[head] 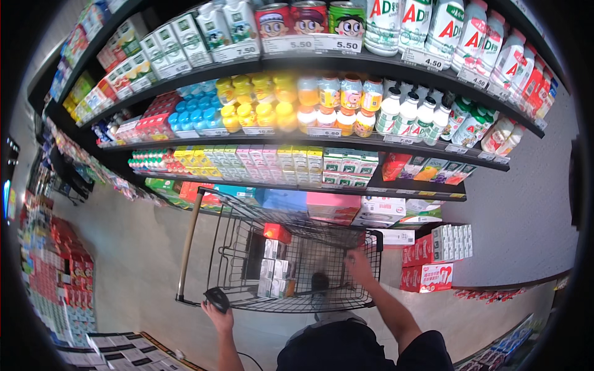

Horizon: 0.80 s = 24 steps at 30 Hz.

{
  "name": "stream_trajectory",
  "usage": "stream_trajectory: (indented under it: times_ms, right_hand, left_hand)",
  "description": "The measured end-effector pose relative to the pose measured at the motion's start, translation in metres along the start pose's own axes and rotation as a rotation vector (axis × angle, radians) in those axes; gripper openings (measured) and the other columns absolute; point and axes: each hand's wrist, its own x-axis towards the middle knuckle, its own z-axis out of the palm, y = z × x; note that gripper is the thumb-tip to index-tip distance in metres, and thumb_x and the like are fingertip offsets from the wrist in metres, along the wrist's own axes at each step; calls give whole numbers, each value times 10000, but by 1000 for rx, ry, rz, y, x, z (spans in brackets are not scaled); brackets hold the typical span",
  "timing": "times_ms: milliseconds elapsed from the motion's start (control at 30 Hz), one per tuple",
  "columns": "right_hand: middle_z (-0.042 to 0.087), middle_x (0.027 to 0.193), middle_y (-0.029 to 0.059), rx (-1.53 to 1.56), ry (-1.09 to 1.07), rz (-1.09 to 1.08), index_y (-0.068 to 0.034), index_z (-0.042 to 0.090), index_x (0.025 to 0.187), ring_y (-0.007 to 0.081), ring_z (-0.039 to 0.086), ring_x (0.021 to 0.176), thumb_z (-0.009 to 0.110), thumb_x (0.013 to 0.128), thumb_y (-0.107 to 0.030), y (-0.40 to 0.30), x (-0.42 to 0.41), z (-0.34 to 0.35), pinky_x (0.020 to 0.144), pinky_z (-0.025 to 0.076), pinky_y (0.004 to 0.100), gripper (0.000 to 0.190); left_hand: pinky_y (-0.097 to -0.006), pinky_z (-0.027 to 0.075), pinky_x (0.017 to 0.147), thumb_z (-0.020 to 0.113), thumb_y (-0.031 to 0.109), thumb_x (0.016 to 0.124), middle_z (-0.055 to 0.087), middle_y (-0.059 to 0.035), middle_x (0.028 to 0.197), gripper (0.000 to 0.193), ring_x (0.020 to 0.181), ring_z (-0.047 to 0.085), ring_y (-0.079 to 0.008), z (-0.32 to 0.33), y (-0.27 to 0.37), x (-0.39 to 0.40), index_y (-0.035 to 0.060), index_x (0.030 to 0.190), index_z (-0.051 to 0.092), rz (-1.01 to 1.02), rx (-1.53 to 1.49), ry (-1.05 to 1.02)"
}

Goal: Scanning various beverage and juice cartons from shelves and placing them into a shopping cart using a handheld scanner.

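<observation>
A wire shopping cart [232, 303] stands in front of me, its long handle [189, 246] at the left end. My left hand [218, 315] is closed around a black handheld device [216, 299] at the cart's near left corner. Over the right part of the cart reaches my right hand [357, 265], blurred, its fingers near the wire mesh. Whether it holds anything is unclear. Inside the cart stand white cartons [274, 278] stacked in a column, and a red box [277, 233] lies at their far end.
Shelves [325, 58] of bottled and boxed drinks rise beyond the cart. Red and white cartons [427, 276] are stacked on the floor at the right. More stacked goods [76, 287] stand at the left. A person [69, 167] is in the aisle at far left.
</observation>
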Motion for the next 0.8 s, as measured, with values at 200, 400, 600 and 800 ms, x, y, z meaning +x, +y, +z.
stream_trajectory:
  times_ms: [200,400,600,800]
  right_hand:
    - [464,1280,225,-275,429,-336,17,451,1225,411,417,1212,750,747,-211,-49,202,-65,1046,314,498,608]
    - [518,1275,205,-670,-81,-142,-13,519,1243,368,462,1208,736,703,-448,-52,343,-108,1040,343,445,726]
    - [605,1175,143,-909,-493,-155,-96,601,1148,325,550,1113,737,637,-453,-113,376,-131,958,427,425,638]
    - [644,1057,168,-760,-511,-113,-57,650,1013,332,593,1005,724,644,-429,-113,369,-139,899,451,439,530]
  left_hand:
    - [-633,178,1076,666,131,614,461,-237,1160,674,1244,283,-522,-10,6,-4,-20,1220,413,-48,80,-76]
    - [-610,208,1070,658,118,661,484,-224,1170,577,1219,337,-496,-17,36,22,-5,1190,460,-131,3,-149]
    - [-435,336,1020,646,93,712,517,-200,1160,508,1173,448,-367,-32,52,35,8,1187,487,-333,-83,-82]
    - [-335,450,802,656,64,716,571,-94,969,410,845,538,-200,-47,86,55,11,1104,534,-617,-487,15]
